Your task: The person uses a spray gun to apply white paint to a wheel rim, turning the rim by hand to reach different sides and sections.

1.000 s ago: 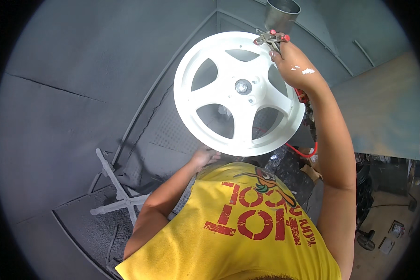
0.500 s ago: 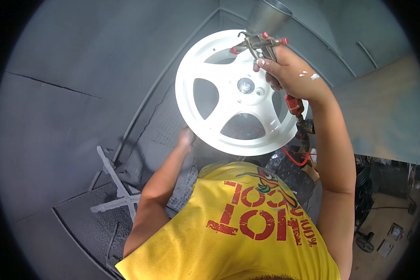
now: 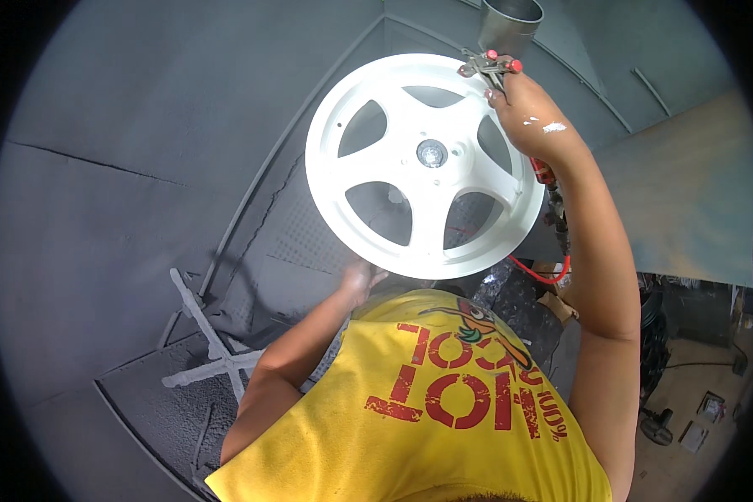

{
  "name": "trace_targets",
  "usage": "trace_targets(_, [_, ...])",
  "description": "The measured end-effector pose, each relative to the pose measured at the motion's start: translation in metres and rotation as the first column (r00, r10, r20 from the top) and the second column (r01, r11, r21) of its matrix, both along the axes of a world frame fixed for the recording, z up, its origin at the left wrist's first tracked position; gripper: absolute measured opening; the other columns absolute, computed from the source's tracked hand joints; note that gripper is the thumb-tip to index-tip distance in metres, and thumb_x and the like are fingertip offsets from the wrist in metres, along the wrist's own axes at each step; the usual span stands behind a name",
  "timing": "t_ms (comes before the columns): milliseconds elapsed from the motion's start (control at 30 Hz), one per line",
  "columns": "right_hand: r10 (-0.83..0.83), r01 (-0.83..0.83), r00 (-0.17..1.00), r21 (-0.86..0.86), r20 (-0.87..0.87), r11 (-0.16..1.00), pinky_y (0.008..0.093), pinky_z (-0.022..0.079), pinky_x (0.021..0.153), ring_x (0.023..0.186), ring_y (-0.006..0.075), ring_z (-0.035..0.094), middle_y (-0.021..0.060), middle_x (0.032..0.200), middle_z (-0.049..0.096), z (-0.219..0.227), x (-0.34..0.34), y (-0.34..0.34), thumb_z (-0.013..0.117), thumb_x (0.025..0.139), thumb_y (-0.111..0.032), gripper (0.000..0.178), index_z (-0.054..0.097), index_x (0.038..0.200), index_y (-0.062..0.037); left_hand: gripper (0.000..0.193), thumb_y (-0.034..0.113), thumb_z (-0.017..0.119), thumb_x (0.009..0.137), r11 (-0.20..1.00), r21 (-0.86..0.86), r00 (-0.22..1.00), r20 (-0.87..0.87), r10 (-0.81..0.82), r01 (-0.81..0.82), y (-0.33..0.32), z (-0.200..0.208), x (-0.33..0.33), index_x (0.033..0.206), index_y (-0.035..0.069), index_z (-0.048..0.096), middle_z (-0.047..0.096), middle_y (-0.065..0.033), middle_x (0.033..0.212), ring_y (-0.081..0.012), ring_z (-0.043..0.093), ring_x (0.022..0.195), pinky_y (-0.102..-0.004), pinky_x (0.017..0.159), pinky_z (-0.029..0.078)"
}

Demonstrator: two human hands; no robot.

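A white five-spoke wheel rim [image 3: 429, 226] hangs or stands face up in front of me; its support is hidden. My right hand [image 3: 530, 113] is wrapped round a spray gun [image 3: 487, 69] at the wheel's far right edge. The gun's metal cup [image 3: 510, 27] sits on top, and its nozzle points left over the rim. Below the grip, a red fitting [image 3: 542, 171] leads to a red hose [image 3: 540, 274]. My left hand [image 3: 361, 280] is just below the wheel's near left edge, fingers partly stretched and slightly blurred; whether they touch the rim is unclear.
Grey booth walls [image 3: 142, 100] rise at left and behind. A grey-coated cross-shaped stand [image 3: 226, 360] is at lower left. A brown panel [image 3: 686, 201] stands at right, with dark stacked things [image 3: 654, 335] below it. A box [image 3: 556, 305] lies under the hose.
The wheel has turned counterclockwise. My right hand and the spray gun have moved slightly right, toward the wheel's outer edge. My left hand has shifted right and nearer to me.
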State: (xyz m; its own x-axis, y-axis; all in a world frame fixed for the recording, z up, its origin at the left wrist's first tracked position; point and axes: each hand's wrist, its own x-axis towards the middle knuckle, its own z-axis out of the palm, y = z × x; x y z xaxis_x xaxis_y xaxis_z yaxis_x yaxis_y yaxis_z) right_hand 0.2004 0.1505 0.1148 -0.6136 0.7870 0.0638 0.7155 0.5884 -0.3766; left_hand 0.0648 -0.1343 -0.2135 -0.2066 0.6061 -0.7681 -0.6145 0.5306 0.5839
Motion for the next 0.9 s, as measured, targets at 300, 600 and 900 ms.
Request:
trace_targets(300, [-0.044, 0.045, 0.998, -0.016, 0.039, 0.999, 0.0468, 0.048, 0.083, 0.095, 0.0430, 0.061, 0.0280, 0.103, 0.064, -0.007, 0.006, -0.002, 0.052, 0.098, -0.015, 0.023, 0.053, 0.102, 0.0072, 0.031, 0.017, 0.048, 0.101, 0.986, -0.016, 0.986, 0.032, -0.167, 0.167, -0.006, -0.014, -0.013, 0.128, 0.003, 0.053, 0.062, -0.0106, 0.118, -0.0182, 0.063, 0.094, -0.0351, 0.087, 0.054])
trace_targets(600, [0.040, -0.350, 0.883, -0.599, -0.467, 0.721, 0.0267, 0.041, 0.054, 0.059, 0.0091, 0.046, 0.0030, 0.071, 0.053, 0.023, -0.007, -0.020, 0.061, 0.096, -0.022, 0.022, 0.056, 0.099, -0.0009, 0.031, 0.015, 0.044, 0.101, 0.965, 0.083, 0.960, -0.114, 0.256, -0.247, 0.028, -0.011, -0.080, 0.127, 0.000, 0.054, 0.064, -0.0101, 0.104, -0.0186, 0.061, 0.093, -0.0334, 0.078, 0.048])
trace_targets(900, [-0.032, 0.033, 0.999, -0.019, 0.020, 0.999, 0.0465, 0.045, 0.082, 0.090, 0.0429, 0.058, 0.0271, 0.097, 0.059, 0.025, 0.027, 0.002, 0.056, 0.098, -0.029, 0.037, 0.055, 0.095, 0.0080, 0.033, 0.018, 0.042, 0.102, 0.996, 0.024, 0.996, -0.047, 0.082, -0.081, 0.004, -0.003, -0.052, 0.132, 0.006, 0.047, 0.064, -0.0094, 0.106, -0.0172, 0.064, 0.090, -0.0321, 0.072, 0.054])
